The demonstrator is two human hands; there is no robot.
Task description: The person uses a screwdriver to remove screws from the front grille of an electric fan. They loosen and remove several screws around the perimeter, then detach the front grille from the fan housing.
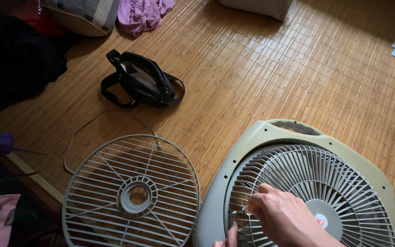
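**Hands at the rim of a box fan's grille, on a woven mat**

We see the right hand (282,217) closed around a small screwdriver (244,211), its amber handle just showing at the fingers and the metal tip set against the left rim of the fan grille (325,183). The wrist enters from the lower edge of the view and the knuckles face up and left. Of the left hand (227,238) only a fingertip or two show, touching the fan housing (234,160) just below the tip; we cannot tell whether it is open or closed. We judge that the tip could slip off the fastener toward those nearby fingers, or that a loosened screw could drop between the ribs or into the mat (261,68). The fan lies flat near the mat's lower right. A detached round wire guard (131,194) rests to its left, a black bag (142,80) farther up the mat.
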